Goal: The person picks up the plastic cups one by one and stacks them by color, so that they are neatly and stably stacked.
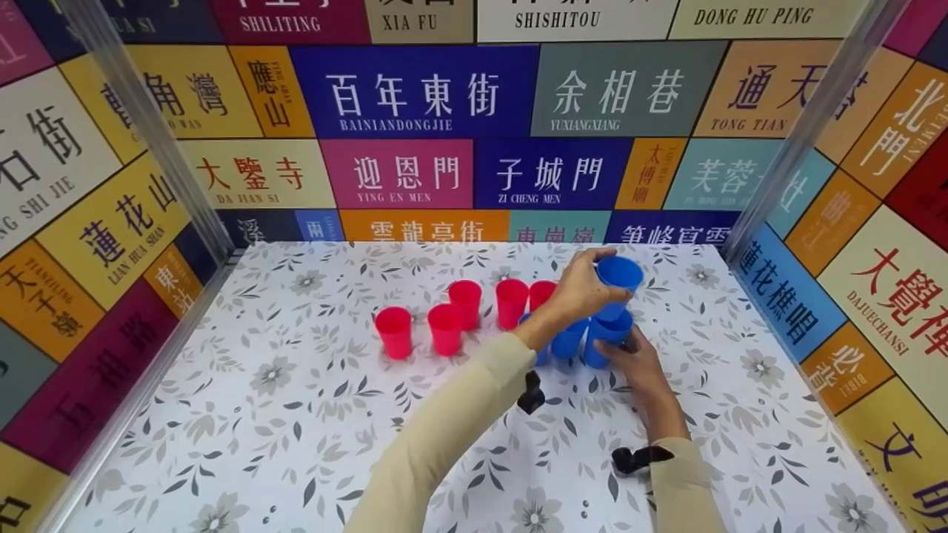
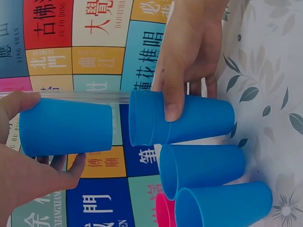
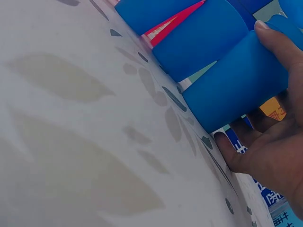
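Several blue cups (image 1: 569,344), "BAINIANDONGJIE" sign (image 1: 415,92) beyond

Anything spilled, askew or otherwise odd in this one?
Nothing stands out: the tapered red plastic cups and tapered blue plastic cups on the white floral tabletop look upright, with no visible spill or damage, though some are partly hidden. The raised blue cup isn't stray: the left hand holds it.

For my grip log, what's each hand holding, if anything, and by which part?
Left hand: upper blue cup, by its side. Right hand: lower blue cup, by its side.
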{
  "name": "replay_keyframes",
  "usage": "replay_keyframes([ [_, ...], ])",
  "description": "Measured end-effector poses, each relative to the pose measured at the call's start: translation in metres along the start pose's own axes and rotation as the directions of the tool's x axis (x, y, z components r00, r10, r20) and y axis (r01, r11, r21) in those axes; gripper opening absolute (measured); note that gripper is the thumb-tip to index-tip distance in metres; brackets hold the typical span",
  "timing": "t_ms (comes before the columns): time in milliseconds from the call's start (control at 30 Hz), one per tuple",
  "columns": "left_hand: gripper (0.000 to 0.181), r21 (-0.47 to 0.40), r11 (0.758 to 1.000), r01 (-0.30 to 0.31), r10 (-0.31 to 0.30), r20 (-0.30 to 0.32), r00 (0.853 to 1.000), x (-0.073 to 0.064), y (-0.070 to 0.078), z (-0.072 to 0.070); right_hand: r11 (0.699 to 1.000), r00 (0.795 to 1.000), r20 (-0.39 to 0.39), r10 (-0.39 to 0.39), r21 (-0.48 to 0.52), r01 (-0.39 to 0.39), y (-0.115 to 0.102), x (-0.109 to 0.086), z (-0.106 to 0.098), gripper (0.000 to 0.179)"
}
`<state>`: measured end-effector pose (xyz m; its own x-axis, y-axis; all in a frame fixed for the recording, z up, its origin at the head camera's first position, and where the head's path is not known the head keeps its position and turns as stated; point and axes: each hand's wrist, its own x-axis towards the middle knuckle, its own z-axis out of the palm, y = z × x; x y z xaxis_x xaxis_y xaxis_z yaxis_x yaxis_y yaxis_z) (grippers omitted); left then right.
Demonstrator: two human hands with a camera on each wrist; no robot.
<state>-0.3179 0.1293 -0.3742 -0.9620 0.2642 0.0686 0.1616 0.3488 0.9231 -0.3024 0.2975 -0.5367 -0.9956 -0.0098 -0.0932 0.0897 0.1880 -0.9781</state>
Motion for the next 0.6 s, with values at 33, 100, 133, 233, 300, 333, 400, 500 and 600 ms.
replay_keyframes([
  [33,0.071,0.005,1.000,0.002,-0.002,-0.001,1.000,0.001,0.000,0.002,1.000,1.000,-0.002,-0.002,-0.004,0.002,0.000,0.000,0.000,0.087],
  [100,0.071,0.016,1.000,0.009,-0.009,-0.002,1.000,0.003,-0.001,0.005,1.000,1.000,-0.001,-0.003,-0.013,0.003,-0.001,-0.001,0.001,0.088],
  [133,0.071,0.023,1.000,0.012,-0.012,-0.005,1.000,0.004,-0.001,0.007,1.000,1.000,-0.001,0.000,-0.020,0.000,-0.001,-0.001,0.001,0.089],
  [233,0.072,0.027,1.000,0.015,-0.014,-0.014,1.000,0.006,-0.004,0.012,0.999,1.000,-0.002,0.005,-0.032,-0.005,-0.003,0.000,0.000,0.092],
  [300,0.073,0.028,1.000,0.007,-0.006,-0.018,1.000,0.006,-0.006,0.015,0.999,1.000,-0.005,0.009,-0.032,-0.009,-0.003,0.001,0.000,0.094],
  [333,0.073,0.030,1.000,0.001,0.000,-0.019,1.000,0.006,-0.008,0.017,1.000,1.000,-0.006,0.011,-0.029,-0.012,-0.002,0.001,0.000,0.094],
  [400,0.074,0.024,1.000,-0.003,0.004,-0.017,1.000,0.006,-0.011,0.019,1.000,1.000,-0.007,0.013,-0.027,-0.014,-0.002,0.001,0.000,0.094],
  [500,0.075,0.031,0.999,-0.010,0.010,-0.008,1.000,0.005,-0.015,0.021,1.000,1.000,-0.005,0.009,-0.019,-0.009,-0.001,0.000,-0.001,0.093],
  [600,0.077,0.012,0.999,-0.033,0.033,-0.003,0.999,0.005,-0.020,0.021,1.000,1.000,-0.001,-0.001,-0.001,0.001,-0.001,-0.001,0.000,0.090],
])
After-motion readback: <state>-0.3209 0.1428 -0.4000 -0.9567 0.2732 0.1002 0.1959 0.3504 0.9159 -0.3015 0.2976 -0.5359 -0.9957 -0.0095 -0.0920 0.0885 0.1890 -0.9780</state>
